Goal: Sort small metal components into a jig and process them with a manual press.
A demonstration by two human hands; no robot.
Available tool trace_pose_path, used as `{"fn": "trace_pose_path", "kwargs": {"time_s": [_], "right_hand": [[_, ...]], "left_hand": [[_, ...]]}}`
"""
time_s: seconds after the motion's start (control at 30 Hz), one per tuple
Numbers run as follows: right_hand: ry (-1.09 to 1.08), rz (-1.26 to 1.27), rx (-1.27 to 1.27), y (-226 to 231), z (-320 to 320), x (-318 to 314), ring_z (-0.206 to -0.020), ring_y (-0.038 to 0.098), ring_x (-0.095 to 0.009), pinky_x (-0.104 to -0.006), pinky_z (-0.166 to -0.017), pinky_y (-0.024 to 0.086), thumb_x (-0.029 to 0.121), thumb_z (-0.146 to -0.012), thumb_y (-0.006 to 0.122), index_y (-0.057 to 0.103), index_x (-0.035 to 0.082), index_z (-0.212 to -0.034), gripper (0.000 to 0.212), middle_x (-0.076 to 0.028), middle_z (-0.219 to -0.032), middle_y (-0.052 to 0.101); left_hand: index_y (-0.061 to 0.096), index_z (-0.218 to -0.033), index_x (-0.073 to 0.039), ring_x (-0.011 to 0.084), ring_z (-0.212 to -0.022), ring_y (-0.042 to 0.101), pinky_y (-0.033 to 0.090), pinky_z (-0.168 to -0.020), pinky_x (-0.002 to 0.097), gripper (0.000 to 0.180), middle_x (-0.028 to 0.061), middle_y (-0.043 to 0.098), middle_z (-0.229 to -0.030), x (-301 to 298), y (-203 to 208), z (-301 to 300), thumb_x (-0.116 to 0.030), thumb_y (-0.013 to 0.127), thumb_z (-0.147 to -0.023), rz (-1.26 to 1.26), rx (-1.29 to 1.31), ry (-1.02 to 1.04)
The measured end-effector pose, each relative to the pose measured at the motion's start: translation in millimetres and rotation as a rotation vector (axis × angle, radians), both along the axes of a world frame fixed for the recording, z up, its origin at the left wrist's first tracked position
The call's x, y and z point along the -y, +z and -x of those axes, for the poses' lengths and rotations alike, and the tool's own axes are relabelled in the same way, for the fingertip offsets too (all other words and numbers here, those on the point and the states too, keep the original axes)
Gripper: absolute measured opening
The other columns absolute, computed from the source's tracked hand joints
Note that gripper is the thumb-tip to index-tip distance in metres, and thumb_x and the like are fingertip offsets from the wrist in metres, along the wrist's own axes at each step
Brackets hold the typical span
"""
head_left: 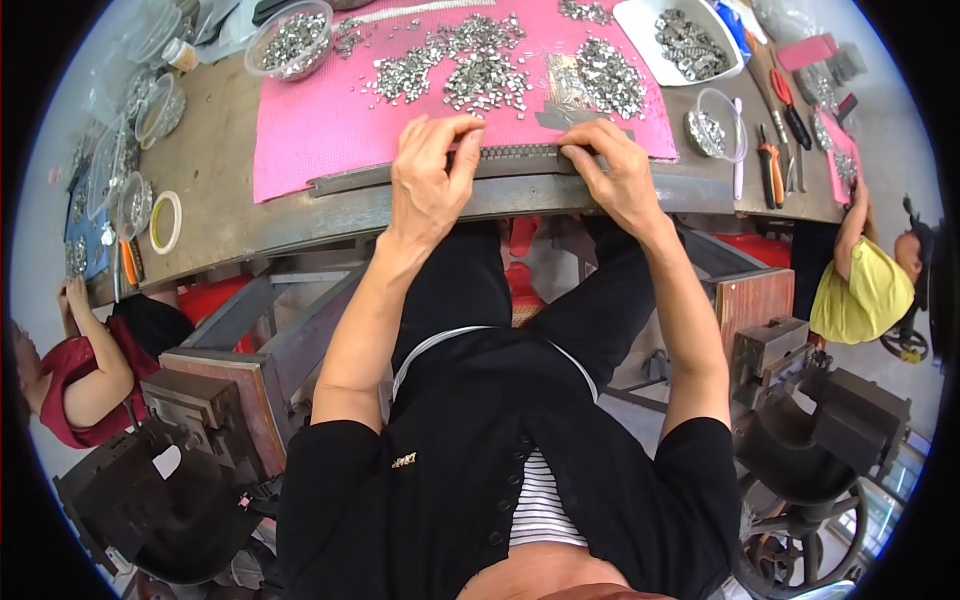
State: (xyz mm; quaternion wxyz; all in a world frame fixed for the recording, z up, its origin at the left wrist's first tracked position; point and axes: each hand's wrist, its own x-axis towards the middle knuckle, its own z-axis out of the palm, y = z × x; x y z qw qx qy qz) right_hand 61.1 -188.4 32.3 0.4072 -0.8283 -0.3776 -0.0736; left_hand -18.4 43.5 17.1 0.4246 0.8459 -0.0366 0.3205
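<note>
A row of small metal pieces (520, 152) lies along a long dark metal bar (350, 181) at the front edge of the bench. My left hand (428, 178) is at the row's left end, its thumb and forefinger curled close together. At the right end, my right hand (618, 172) has its thumb and fingertips drawn together against the row. Whatever is between the fingertips of either hand is too small to make out. Beyond them, loose silvery metal pieces (485, 80) lie in heaps on a pink mat (300, 150).
A clear tub (290, 45) and a white tray (650, 45) hold metal pieces. Right of the mat are a small clear cup (708, 130), a purple-handled tool (738, 160) and orange-handled pliers (769, 172). A tape roll (166, 222) lies left. Co-workers sit at both sides.
</note>
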Motion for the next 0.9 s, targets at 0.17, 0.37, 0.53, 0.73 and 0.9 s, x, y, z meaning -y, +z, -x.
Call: {"fn": "trace_pose_path", "kwargs": {"time_s": [0.17, 0.37, 0.53, 0.73, 0.9], "right_hand": [[-0.098, -0.034, 0.024, -6, 9, -10, -0.088, 0.063, -0.029, -0.0391, -0.081, 0.047, 0.003, -0.084, 0.075, 0.069, 0.003, -0.094, 0.013, -0.009, -0.092, 0.067], [-0.078, 0.02, 0.067, 4, -2, -16, -0.087, 0.063, -0.028, -0.0396, -0.081, 0.047, 0.005, -0.085, 0.073, 0.072, 0.005, -0.099, 0.014, -0.009, -0.092, 0.067], [-0.046, 0.111, 0.209, -4, -28, -50, -0.086, 0.061, -0.031, -0.042, -0.08, 0.047, 0.009, -0.089, 0.069, 0.073, 0.005, -0.106, 0.017, -0.012, -0.086, 0.062], [0.012, 0.208, 0.159, 6, -26, -49, -0.086, 0.062, -0.033, -0.0445, -0.079, 0.048, 0.01, -0.089, 0.068, 0.074, 0.007, -0.107, 0.019, -0.013, -0.087, 0.061], [-0.002, 0.119, 0.016, 8, -30, -40, -0.076, 0.061, -0.027, -0.0394, -0.07, 0.049, 0.007, -0.09, 0.069, 0.075, 0.008, -0.107, 0.018, -0.011, -0.085, 0.062]], "left_hand": [[0.073, -0.104, -0.01, 0.0219, -0.089, 0.066, 0.034, -0.11, 0.0515, 0.012, 0.0043, 0.074, -0.094, -23, 5, -12, -0.014, 0.07, -0.093, -0.131, 0.042, 0.071], [0.076, -0.103, -0.014, 0.0215, -0.104, 0.064, 0.026, -0.111, 0.0598, 0.013, -0.0006, 0.075, -0.102, -40, 6, -20, -0.017, 0.071, -0.092, -0.372, 0.012, 0.022], [0.059, -0.143, -0.018, 0.0488, -0.149, 0.026, 0.007, -0.109, 0.0842, 0.046, -0.0011, 0.05, -0.155, -35, 3, -26, -0.042, 0.044, -0.108, -0.531, -0.316, -0.174], [0.067, -0.134, -0.018, 0.045, -0.149, 0.029, 0.003, -0.11, 0.0832, 0.043, -0.0036, 0.058, -0.147, -54, 14, -5, -0.044, 0.046, -0.107, -0.523, -0.364, -0.245], [0.076, -0.118, -0.018, 0.033, -0.135, 0.05, 0.015, -0.115, 0.0688, 0.027, 0.0013, 0.073, -0.125, -66, 7, -6, -0.032, 0.069, -0.096, -0.293, -0.215, -0.062]]}}
